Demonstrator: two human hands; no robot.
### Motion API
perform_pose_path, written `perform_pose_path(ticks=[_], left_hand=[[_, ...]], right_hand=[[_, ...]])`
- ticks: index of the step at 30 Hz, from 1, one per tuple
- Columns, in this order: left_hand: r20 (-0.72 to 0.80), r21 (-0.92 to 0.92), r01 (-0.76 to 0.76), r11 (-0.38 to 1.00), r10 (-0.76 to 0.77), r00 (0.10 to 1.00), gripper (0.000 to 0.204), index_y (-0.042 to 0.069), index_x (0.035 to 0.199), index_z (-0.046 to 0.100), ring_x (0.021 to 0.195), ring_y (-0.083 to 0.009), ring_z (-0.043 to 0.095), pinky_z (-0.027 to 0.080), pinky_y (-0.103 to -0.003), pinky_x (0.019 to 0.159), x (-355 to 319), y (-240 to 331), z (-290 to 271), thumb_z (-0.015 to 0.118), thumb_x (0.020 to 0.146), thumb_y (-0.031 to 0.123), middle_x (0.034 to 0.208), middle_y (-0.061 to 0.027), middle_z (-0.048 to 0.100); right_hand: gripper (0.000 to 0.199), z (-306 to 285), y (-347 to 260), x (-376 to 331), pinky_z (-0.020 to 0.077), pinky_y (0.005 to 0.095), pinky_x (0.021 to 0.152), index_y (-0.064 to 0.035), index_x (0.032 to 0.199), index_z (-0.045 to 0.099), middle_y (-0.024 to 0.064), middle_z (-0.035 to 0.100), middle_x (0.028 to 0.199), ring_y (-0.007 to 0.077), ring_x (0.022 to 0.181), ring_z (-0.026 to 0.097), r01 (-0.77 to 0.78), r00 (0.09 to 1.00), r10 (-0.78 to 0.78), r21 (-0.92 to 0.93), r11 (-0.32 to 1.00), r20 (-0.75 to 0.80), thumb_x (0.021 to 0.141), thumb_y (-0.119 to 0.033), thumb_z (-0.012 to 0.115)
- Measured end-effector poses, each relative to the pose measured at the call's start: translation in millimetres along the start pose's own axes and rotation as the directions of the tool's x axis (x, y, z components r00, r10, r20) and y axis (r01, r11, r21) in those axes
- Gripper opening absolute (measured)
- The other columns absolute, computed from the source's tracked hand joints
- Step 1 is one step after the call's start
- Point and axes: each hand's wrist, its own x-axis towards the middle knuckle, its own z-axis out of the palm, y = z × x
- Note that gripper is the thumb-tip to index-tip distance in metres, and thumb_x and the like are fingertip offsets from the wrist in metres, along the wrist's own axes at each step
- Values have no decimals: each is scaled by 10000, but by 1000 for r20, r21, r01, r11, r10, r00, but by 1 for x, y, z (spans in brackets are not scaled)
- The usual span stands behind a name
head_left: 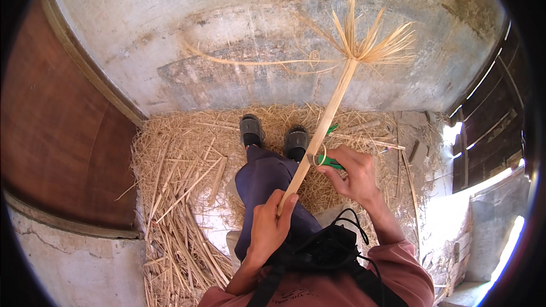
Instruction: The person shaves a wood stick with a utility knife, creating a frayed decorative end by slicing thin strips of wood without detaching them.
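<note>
Both hands closed and well apart: left hand point(270, 224) clamped on the lower end of a pale strip point(330, 112), bamboo by the look of it; right hand point(354, 173) wrapped on a green-handled knife point(331, 162), sitting at about 2 o'clock from the left.

Strip's long axis runs 7 to 1 o'clock. Low end in the left fist, far end out at 1 o'clock from it, splayed into a fan of fine slivers point(384, 45) in front of the stained wall point(256, 17). One long sliver point(244, 62) trails off toward 9 o'clock from the fan.

Key relation, my judgement: blade against that axis. Knife handle lies roughly at 3 o'clock from the strip, so it crosses the axis rather than running along it. Crossing point is nearer the left hand than the fan; right hand is the one beside the strip's middle. Thin curled shaving point(325, 152) loops right at the blade. Exact bite of the edge too small to tell.

Around: dark slippers point(250, 131) at 11 to 12 o'clock from the left hand, loose split sticks point(176, 244) on the floor near 9 o'clock, straw-like shavings point(187, 131) under the feet.
</note>
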Motion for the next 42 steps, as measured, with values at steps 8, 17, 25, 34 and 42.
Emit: perform_pose_path(ticks=[8, 17, 25, 34, 42], left_hand=[[9, -20, 56, 998, -56, 998, 310, 1, 938, 648, 572, -68, 431, 339, -339, 523, -6, 3, -4, 669, 1133, 241, 613, -43, 491], [-4, -3, 55, 998, -55, 998, 325, 2, 927, 633, 536, -115, 445, 350, -357, 513, -15, -9, -7, 672, 1133, 251, 607, -76, 488], [46, 7, 124, 992, -124, 991, 356, -1, 912, 607, 480, -179, 456, 370, -397, 495, -38, -27, -9, 679, 1131, 270, 595, -161, 498], [87, -3, 175, 985, -174, 981, 357, 6, 909, 611, 483, -158, 418, 361, -389, 496, -51, -38, -10, 671, 1136, 275, 580, -131, 480], [96, -24, 148, 989, -145, 985, 351, 10, 913, 606, 484, -170, 449, 357, -398, 505, -50, -44, -9, 664, 1139, 271, 588, -122, 488]], right_hand=[[259, 1, 2, 2, 560, 362, 567, -58, 1051, 794, 76, 781, 920, 251, 676, 751, 1, 998, -1, -3, 1000, -56, 912, -249, 901], [229, 3, 8, 9, 581, 390, 625, -48, 1049, 807, 101, 788, 902, 277, 726, 771, -37, 996, 36, -9, 999, -81, 945, -241, 871], [230, -19, 58, 34, 514, 376, 629, -12, 1083, 800, 149, 772, 865, 271, 673, 697, -215, 967, 217, 28, 976, -132, 995, -223, 825], [268, -16, 83, 29, 517, 362, 667, 5, 1097, 797, 168, 764, 871, 271, 707, 694, -348, 931, 344, -12, 938, -125, 1009, -247, 808], [286, -22, 101, 26, 448, 318, 647, -20, 1128, 790, 41, 669, 795, 114, 689, 542, -497, 864, 490, 371, 785, 120, 1103, -291, 702]])
